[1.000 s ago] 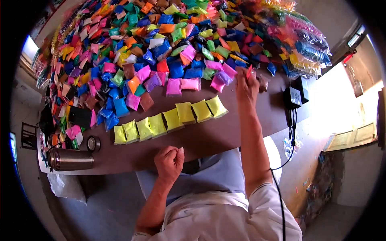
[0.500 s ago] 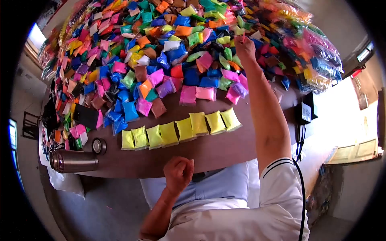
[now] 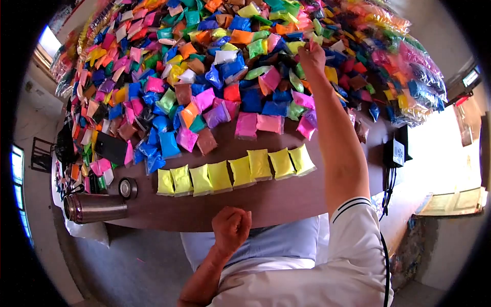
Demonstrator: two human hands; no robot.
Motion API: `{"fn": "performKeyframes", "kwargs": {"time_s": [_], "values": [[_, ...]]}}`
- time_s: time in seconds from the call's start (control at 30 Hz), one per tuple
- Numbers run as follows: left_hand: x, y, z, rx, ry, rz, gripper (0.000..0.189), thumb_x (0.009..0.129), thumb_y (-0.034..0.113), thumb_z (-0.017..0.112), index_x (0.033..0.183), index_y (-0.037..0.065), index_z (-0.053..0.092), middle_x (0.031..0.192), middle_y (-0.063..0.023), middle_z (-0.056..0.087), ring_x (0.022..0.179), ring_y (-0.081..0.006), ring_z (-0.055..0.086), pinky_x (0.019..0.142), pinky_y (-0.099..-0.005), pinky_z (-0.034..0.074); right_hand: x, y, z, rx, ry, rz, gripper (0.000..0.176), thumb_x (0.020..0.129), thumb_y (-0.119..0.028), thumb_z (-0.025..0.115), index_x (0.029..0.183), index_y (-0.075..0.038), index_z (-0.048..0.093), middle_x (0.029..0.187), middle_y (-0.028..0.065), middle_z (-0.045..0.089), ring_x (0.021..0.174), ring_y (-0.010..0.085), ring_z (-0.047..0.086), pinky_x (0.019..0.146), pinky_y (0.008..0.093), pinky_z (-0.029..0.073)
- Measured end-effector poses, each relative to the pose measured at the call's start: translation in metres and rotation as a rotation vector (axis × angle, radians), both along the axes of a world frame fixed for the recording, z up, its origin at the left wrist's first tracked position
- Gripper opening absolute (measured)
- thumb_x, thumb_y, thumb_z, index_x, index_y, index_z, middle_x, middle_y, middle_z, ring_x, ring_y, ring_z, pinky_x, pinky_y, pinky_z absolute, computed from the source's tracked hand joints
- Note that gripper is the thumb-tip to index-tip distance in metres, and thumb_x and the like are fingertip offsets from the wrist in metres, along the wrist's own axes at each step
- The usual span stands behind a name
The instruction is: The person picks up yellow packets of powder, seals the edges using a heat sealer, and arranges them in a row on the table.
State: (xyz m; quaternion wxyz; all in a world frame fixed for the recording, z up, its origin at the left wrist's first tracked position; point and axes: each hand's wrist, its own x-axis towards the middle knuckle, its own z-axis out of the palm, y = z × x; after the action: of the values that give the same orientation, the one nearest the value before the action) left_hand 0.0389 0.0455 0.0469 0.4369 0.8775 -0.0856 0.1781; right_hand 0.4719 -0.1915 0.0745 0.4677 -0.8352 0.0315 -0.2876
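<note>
Surface [image 3: 276, 197]: a heap of packets [image 3: 204, 77] covers the far half and the left side. A row of packets [image 3: 235, 171], side by side, lies before the heap, near the front edge. Flask [image 3: 94, 207] on its side at the front left corner, with the tape roll [image 3: 127, 188] just behind and to its right. Box [image 3: 395, 152] at the right edge. Right hand [image 3: 312, 56] on the heap's far part; left hand [image 3: 231, 227] before the front edge.

The right hand [image 3: 312, 57], which a second ago was at the near edge of the heap of coloured packets [image 3: 204, 66], has reached far up into the heap, the arm now stretched out across the table [image 3: 286, 197].
</note>
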Motion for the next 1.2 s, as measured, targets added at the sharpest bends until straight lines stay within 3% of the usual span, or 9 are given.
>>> {"fn": "performKeyframes", "kwargs": {"time_s": [0.03,0.07,0.17,0.37,0.5,0.57,0.8,0.9,1.2], "values": [[0.0,-0.001,0.004,0.0,0.007,-0.001,0.017,0.078,0.004,0.066,0.065,0.003,0.055,0.066,-0.0087,0.057,0.054,-0.0237,0.054,0.049,-0.0313,0.044,0.005,-0.004,-0.007,0.083,-0.12,0.021,0.028,0.073,-0.023,0.071,0.087,-0.002,0.059,0.079,0.0142,0.064,0.069,0.0308,0.062,0.065,0.039,0.049],[0.0,-0.001,0.006,-0.002,0.014,-0.003,0.016,0.078,0.005,0.066,0.066,0.002,0.056,0.066,-0.0091,0.057,0.054,-0.0234,0.054,0.049,-0.0308,0.043,-0.034,0.007,0.019,0.443,-0.086,0.26,0.02,0.079,-0.019,0.068,0.084,-0.004,0.056,0.07,0.004,0.057,0.054,0.0156,0.053,0.051,0.0304,0.043],[-0.001,0.002,0.006,-0.05,0.07,-0.033,0.015,0.08,0.006,0.065,0.068,0.001,0.057,0.067,-0.0097,0.057,0.054,-0.023,0.054,0.049,-0.03,0.043,-0.109,0.019,0.054,0.7,0.046,0.424,0.014,0.084,-0.016,0.065,0.081,-0.007,0.055,0.069,-0.0021,0.051,0.05,0.0063,0.043,0.044,0.0231,0.033],[0.0,0.008,0.015,-0.166,0.112,-0.086,0.022,0.082,0.012,0.066,0.065,0.003,0.054,0.068,-0.007,0.057,0.053,-0.0218,0.053,0.046,-0.032,0.042,-0.254,0.041,0.051,0.773,0.339,0.514,0.023,0.081,-0.018,0.071,0.097,-0.003,0.065,0.066,-0.004,0.055,0.05,0.0034,0.04,0.044,0.0196,0.028],[0.001,0.013,0.003,-0.354,0.051,-0.195,0.022,0.083,0.014,0.066,0.068,0.003,0.055,0.071,-0.0081,0.058,0.054,-0.0179,0.052,0.045,-0.0274,0.04,-0.328,0.049,0.044,0.705,0.571,0.605,0.031,0.08,-0.014,0.073,0.104,0.002,0.064,0.084,-0.0002,0.064,0.072,0.0067,0.058,0.065,0.0198,0.046],[-0.002,0.013,0.01,-0.346,0.112,-0.176,0.023,0.082,0.016,0.067,0.067,0.002,0.055,0.073,-0.0085,0.059,0.053,-0.0152,0.05,0.045,-0.0254,0.038,-0.351,0.054,0.034,0.76,0.592,0.665,0.028,0.081,-0.014,0.072,0.102,0.002,0.064,0.081,-0.001,0.064,0.069,0.0058,0.056,0.062,0.0204,0.045],[-0.004,0.011,0.012,-0.22,0.112,-0.119,0.024,0.082,0.02,0.069,0.074,0.0,0.059,0.073,-0.009,0.058,0.055,-0.0183,0.055,0.047,-0.0277,0.043,-0.378,0.074,0.011,0.715,0.702,0.933,0.021,0.084,-0.012,0.069,0.098,0.002,0.064,0.079,-0.001,0.062,0.069,0.006,0.054,0.06,0.0228,0.045],[-0.003,0.014,0.012,-0.191,0.158,-0.103,0.024,0.083,0.02,0.068,0.076,-0.001,0.06,0.073,-0.0105,0.058,0.059,-0.0229,0.058,0.051,-0.031,0.046,-0.385,0.081,0.011,0.929,0.735,0.881,0.022,0.084,-0.014,0.07,0.098,0.002,0.064,0.083,-0.0005,0.063,0.073,0.0071,0.055,0.065,0.0228,0.046],[-0.002,0.011,0.007,-0.154,0.109,-0.082,0.023,0.084,0.019,0.066,0.075,-0.002,0.061,0.074,-0.0117,0.059,0.061,-0.0243,0.058,0.052,-0.0315,0.046,-0.402,0.09,-0.011,0.912,0.615,0.869,0.021,0.087,-0.012,0.066,0.102,0.003,0.064,0.094,0.0013,0.064,0.083,0.008,0.057,0.076,0.0222,0.047]]}}
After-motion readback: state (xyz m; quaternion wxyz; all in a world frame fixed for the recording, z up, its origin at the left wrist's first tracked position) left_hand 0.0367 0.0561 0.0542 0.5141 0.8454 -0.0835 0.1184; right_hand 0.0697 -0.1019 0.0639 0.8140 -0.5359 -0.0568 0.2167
